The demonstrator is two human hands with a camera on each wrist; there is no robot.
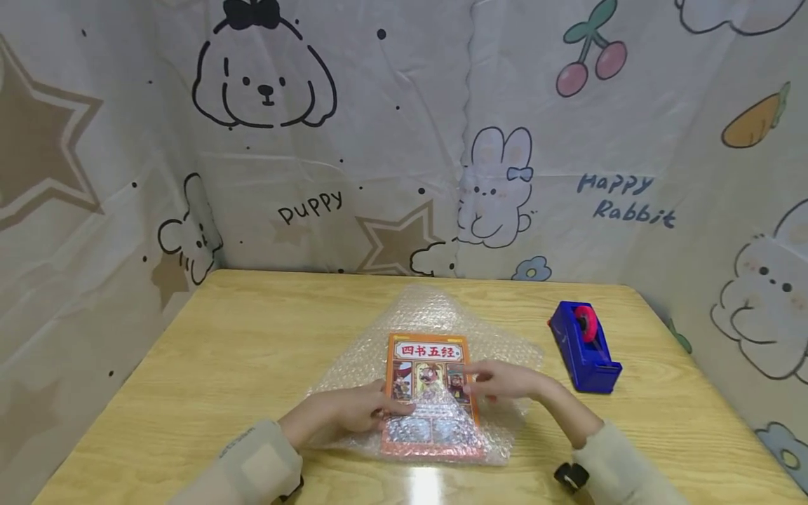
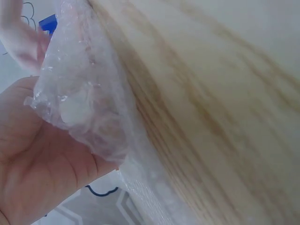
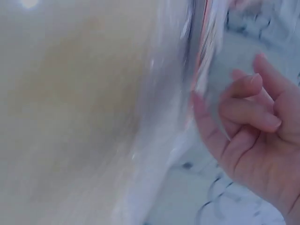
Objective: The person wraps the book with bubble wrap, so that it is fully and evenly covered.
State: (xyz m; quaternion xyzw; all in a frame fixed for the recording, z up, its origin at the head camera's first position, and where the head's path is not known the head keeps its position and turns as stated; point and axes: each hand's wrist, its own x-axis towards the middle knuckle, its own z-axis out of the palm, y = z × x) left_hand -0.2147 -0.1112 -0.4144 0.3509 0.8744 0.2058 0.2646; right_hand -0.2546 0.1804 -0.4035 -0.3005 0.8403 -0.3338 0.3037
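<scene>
An orange-bordered book [image 1: 431, 351] with pictures and large Chinese characters on its cover lies on a sheet of bubble wrap [image 1: 423, 305]. A fold of the wrap covers the lower part of the cover. My left hand [image 1: 353, 409] rests at the book's left edge, one finger reaching across the wrapped cover; in the left wrist view, wrap [image 2: 89, 98] hides its fingertips. At the right edge, my right hand [image 1: 508, 381] has its index finger stretched onto the cover. The right wrist view shows the right thumb touching the book's edge and other fingers loosely bent.
A blue tape dispenser [image 1: 583, 351] with a red core stands to the right of the wrap. The wood-grain table [image 1: 252, 337] runs back to a cartoon-printed cloth [image 1: 379, 91] that hangs behind and at both sides.
</scene>
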